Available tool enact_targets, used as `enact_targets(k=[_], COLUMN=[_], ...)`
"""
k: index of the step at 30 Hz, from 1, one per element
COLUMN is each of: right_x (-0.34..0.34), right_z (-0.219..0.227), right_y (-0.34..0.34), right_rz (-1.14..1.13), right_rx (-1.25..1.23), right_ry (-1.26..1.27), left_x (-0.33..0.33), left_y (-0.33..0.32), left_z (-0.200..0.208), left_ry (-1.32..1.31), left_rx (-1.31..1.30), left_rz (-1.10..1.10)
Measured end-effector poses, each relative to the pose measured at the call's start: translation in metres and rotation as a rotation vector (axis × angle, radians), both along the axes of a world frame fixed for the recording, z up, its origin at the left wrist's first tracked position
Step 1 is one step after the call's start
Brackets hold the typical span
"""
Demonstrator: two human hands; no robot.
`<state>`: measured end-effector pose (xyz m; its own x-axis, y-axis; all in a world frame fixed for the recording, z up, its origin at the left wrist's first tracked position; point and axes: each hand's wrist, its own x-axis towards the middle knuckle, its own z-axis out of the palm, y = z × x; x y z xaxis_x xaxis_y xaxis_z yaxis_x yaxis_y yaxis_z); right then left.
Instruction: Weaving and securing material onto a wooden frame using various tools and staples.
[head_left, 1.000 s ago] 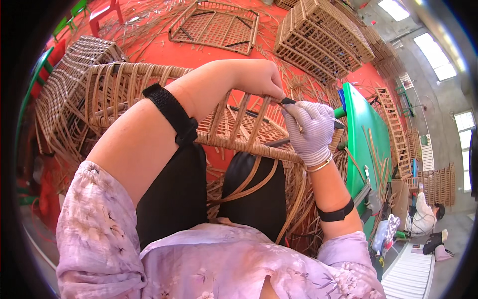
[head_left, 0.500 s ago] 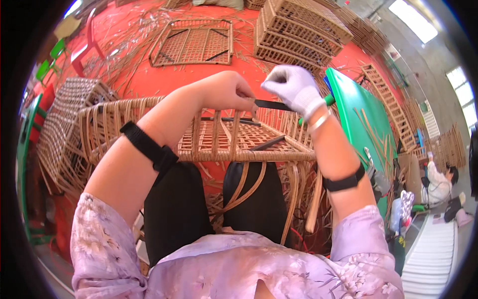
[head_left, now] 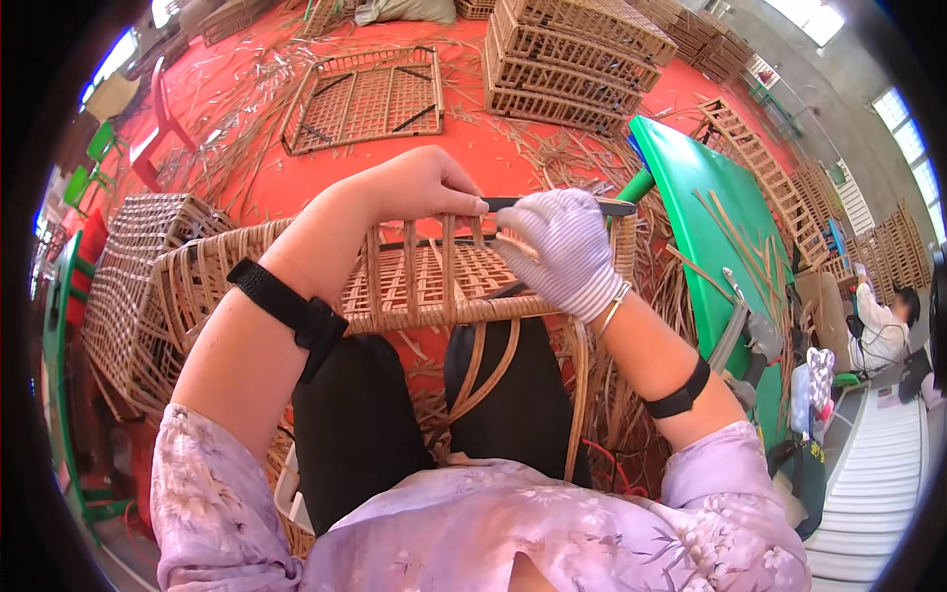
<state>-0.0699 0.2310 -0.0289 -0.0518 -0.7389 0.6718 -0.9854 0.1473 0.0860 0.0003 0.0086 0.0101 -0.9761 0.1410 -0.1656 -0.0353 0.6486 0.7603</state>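
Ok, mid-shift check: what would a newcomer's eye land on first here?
Probably the bright red floor, scattered with strips, spreading across the upper middle. Next, at centre, the striped-gloved right hand and bare left hand close together at the upper edge of a woven basket in front of the person's knees. The green tabletop also stands out on the right, with stacked woven baskets beyond it, upper middle.

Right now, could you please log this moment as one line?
left hand: bare, at black bar | right hand: gloved, at same bar | woven basket: in front | green panel: right
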Motion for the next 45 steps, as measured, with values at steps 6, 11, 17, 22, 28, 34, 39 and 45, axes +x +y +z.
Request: enact_targets(k=[6, 11, 17, 22, 28, 34, 39, 45], right_x=[0.002, 0.002, 0.004, -0.006, -0.016, -0.041, -0.055, -0.001], right_z=[-0.013, -0.017, -0.001, 0.016, 0.026, 0.023, 0.013, 0.017], right_y=[-0.012, -0.014, -0.016, -0.024, -0.029, -0.040, -0.044, -0.008], right_rz=[0.033, 0.009, -0.015, 0.030, -0.143, -0.142, -0.106, -0.248], right_rx=[-0.079, -0.260, -0.290, -0.083, 0.132, 0.307, 0.340, -0.234], right_ry=[0.016, -0.197, -0.235, -0.437, -0.799, -1.112, -1.131, -0.777], left_x=[-0.002, -0.004, -0.003, -0.002, 0.002, 0.003, -0.002, 0.004], left_y=[0.001, 0.003, 0.001, -0.001, 0.000, 0.012, 0.014, 0.025], left_z=[-0.002, -0.010, -0.009, -0.011, -0.012, -0.010, -0.021, -0.015], left_ry=[0.006, 0.024, 0.043, 0.019, 0.065, 0.021, 0.134, 0.213], left_rx=[0.042, 0.062, 0.050, 0.056, 0.054, -0.062, -0.099, -0.133], left_rz=[-0.005, 0.035, 0.055, 0.034, 0.024, 0.101, 0.144, 0.160])
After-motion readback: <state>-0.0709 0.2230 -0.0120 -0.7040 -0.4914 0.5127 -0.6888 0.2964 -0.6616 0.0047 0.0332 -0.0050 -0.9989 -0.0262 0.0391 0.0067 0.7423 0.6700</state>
